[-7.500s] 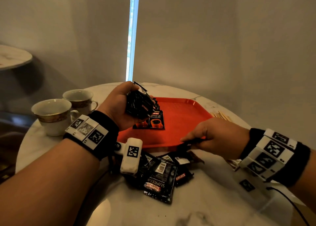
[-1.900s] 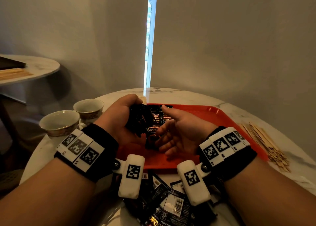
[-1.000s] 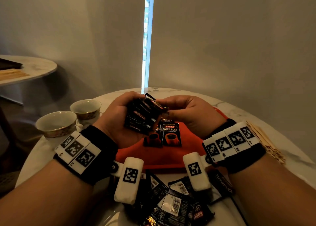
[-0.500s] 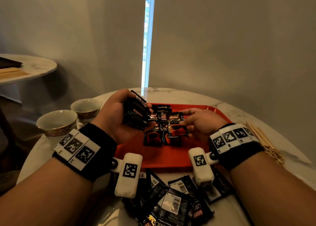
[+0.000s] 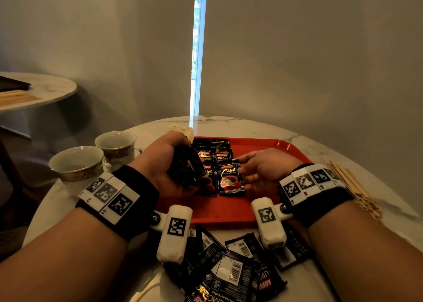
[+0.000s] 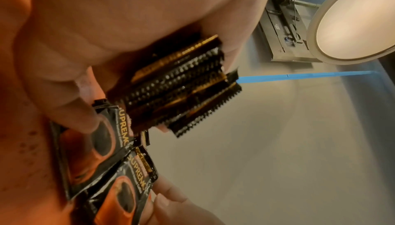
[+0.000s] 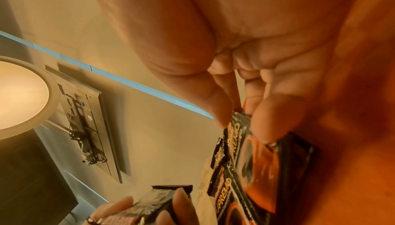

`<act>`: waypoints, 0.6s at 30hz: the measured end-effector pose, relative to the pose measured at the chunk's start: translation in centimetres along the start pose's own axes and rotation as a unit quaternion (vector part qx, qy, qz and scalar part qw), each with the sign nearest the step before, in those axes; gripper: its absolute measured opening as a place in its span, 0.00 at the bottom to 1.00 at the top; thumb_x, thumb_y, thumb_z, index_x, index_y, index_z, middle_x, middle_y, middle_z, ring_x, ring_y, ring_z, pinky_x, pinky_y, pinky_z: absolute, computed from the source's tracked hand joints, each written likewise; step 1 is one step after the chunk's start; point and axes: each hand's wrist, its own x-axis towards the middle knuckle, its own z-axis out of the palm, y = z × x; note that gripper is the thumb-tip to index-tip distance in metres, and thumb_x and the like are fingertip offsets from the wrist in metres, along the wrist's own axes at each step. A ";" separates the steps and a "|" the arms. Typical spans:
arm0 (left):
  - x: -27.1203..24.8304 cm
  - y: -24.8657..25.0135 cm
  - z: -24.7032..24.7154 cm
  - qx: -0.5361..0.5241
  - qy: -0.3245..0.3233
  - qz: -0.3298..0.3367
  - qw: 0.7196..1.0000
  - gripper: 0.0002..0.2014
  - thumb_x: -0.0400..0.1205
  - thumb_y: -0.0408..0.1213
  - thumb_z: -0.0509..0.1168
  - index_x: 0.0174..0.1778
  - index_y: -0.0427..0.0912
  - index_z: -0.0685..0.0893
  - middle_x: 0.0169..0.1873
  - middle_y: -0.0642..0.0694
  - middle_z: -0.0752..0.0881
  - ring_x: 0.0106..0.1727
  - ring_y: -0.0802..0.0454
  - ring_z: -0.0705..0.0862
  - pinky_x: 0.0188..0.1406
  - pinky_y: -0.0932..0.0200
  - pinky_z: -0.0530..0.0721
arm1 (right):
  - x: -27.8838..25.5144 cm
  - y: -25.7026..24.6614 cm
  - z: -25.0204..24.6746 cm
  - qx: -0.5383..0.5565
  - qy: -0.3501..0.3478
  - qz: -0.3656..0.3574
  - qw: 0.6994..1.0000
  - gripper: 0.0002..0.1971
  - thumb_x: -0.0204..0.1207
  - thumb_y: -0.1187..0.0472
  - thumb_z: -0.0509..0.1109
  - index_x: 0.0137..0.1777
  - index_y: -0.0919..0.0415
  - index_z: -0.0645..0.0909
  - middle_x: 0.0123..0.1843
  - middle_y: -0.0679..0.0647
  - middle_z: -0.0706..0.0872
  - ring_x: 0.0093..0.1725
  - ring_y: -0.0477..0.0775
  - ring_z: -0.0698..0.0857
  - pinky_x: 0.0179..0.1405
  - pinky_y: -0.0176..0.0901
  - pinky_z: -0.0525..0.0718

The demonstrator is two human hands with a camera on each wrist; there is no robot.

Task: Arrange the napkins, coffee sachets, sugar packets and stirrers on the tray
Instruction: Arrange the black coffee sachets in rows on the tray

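Left hand (image 5: 167, 164) clutching a stack of coffee sachets (image 6: 181, 83) above the red tray's (image 5: 286, 150) left side, its serrated edges plain only from the left wrist, right hand (image 5: 263, 171) with fingertips (image 7: 269, 127) on the nearest tray sachet (image 5: 230, 178), pinching or only touching I cannot tell, loose sachets (image 5: 231, 269) on the near table (image 5: 251, 125), wooden stirrers (image 5: 352, 187) right of the tray.

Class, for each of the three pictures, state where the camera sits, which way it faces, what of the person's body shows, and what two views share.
Head: worn on the head, facing forward and down at the red tray; both forearms and hands show.
Left wrist: under the left hand, facing along it and up; its grip holds a sachet stack.
Right wrist: under the right hand, whose fingertips touch the nearest laid sachet.
Shared: both wrist views show the ceiling lamp.
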 end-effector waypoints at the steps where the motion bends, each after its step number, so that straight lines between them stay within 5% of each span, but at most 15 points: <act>1: 0.0 -0.1 0.0 0.006 0.001 -0.001 1.000 0.12 0.76 0.45 0.62 0.46 0.40 0.83 0.38 0.38 0.88 0.39 0.38 0.86 0.49 0.45 0.78 | -0.2 -0.1 0.1 0.000 0.001 -0.001 1.000 0.16 0.78 0.79 0.65 0.64 0.67 0.80 0.57 0.68 0.90 0.51 0.65 0.86 0.33 0.51 0.90; 4: 0.2 -0.2 0.1 0.008 0.001 0.001 1.000 0.13 0.75 0.44 0.63 0.48 0.39 0.83 0.39 0.38 0.88 0.38 0.38 0.87 0.50 0.44 0.80 | -0.5 -0.3 0.2 0.000 0.003 -0.002 1.000 0.15 0.78 0.78 0.66 0.62 0.68 0.80 0.53 0.69 0.88 0.50 0.65 0.80 0.26 0.47 0.89; 10: -0.5 -0.1 0.4 -0.004 -0.015 0.013 1.000 0.12 0.77 0.42 0.61 0.48 0.39 0.82 0.40 0.36 0.87 0.41 0.39 0.85 0.47 0.45 0.80 | -0.2 -0.3 0.3 -0.024 0.019 0.006 1.000 0.12 0.78 0.70 0.71 0.61 0.68 0.81 0.51 0.65 0.89 0.45 0.62 0.90 0.38 0.51 0.87; 14: -0.7 0.0 0.4 -0.022 -0.019 0.024 0.999 0.14 0.77 0.42 0.61 0.54 0.37 0.80 0.46 0.33 0.87 0.45 0.38 0.85 0.46 0.45 0.82 | 0.0 -0.3 0.2 -0.012 0.016 0.004 1.000 0.15 0.78 0.66 0.71 0.64 0.67 0.80 0.48 0.62 0.81 0.44 0.60 0.82 0.40 0.51 0.87; 18: -1.1 0.2 0.8 -0.054 -0.045 0.043 0.997 0.11 0.77 0.39 0.60 0.50 0.35 0.79 0.38 0.35 0.85 0.36 0.39 0.87 0.38 0.47 0.88 | -0.7 -1.3 0.2 -0.026 0.036 -0.052 0.998 0.07 0.79 0.65 0.70 0.55 0.62 0.83 0.42 0.56 0.81 0.37 0.51 0.78 0.35 0.45 0.78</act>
